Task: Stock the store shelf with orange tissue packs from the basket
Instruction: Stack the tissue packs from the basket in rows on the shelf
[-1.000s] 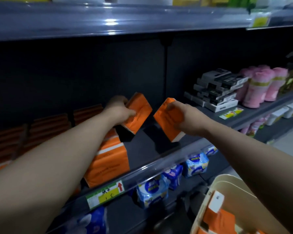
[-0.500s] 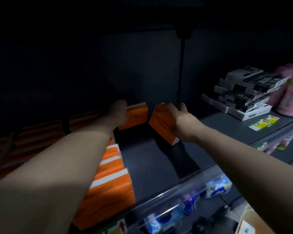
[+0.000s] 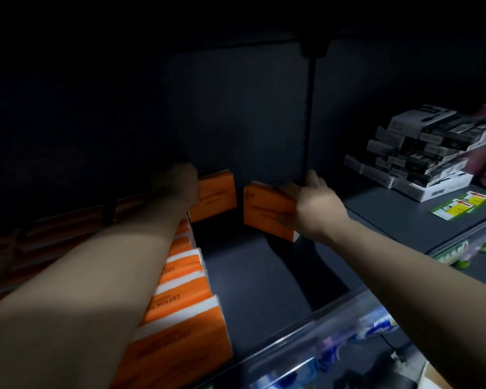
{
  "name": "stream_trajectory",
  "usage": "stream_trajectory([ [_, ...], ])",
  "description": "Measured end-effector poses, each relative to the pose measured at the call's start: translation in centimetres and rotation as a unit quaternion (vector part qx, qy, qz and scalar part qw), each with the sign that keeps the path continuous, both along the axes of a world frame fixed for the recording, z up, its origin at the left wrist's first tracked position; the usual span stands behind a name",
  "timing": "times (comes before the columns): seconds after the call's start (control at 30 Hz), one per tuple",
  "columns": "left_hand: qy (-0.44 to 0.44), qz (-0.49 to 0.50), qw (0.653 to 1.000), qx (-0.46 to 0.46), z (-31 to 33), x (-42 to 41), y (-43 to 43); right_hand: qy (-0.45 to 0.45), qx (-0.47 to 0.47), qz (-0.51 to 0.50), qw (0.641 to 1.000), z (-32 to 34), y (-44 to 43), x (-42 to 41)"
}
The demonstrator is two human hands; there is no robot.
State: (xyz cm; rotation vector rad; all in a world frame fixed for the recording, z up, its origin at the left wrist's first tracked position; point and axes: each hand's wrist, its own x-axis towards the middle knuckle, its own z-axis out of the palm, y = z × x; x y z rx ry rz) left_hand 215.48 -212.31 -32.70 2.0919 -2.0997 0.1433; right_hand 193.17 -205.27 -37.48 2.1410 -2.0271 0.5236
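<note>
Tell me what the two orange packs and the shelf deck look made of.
Right pack, gripped by the right hand, and left pack: probably thin plastic film over soft tissue, smooth with a faint sheen. Shelf deck: likely painted metal, flat, matte dark grey, though dim light leaves it open.

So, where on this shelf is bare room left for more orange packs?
The bare shelf strip between the row of orange packs and the right hand is free. Another patch lies between that hand and the stacked boxes. Left of the row is crowded.
</note>
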Motion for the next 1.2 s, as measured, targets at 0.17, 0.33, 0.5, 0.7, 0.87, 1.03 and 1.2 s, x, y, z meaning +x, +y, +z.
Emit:
stream_trajectory([
  [0.17, 0.030, -0.044, 0.999, -0.012, -0.8, 1.0, -1.5, -0.143, 0.040, 0.011, 0.989, -0.6, -0.7, 0.7],
  [0.33, 0.094, -0.063, 0.993, -0.017, -0.7, 1.6, -1.0, -0.219, 0.023, 0.008, 0.975, -0.9, -2.1, 2.0],
  [0.5, 0.113, -0.072, 0.990, -0.034, 0.1, 3.0, 0.7, -0.204, 0.045, 0.038, 0.977, -0.5, -3.5, 3.8],
  [0.7, 0.090, -0.055, 0.994, -0.028, -0.8, 4.6, 2.5, -0.210, 0.051, 0.059, 0.975, -0.8, -4.5, 6.3],
  [0.87, 0.089, -0.057, 0.994, -0.026, -1.2, 5.1, 2.7, -0.199, 0.054, 0.082, 0.975, -0.6, -4.8, 7.8],
  [1.03, 0.104, -0.055, 0.993, -0.024, -1.0, 5.2, 3.3, -0.161, 0.054, 0.079, 0.982, 0.0, -4.3, 7.7],
  [1.2, 0.122, -0.076, 0.989, -0.032, -0.1, 4.8, 5.4, -0.118, 0.044, 0.075, 0.989, 1.4, -2.3, 6.8],
])
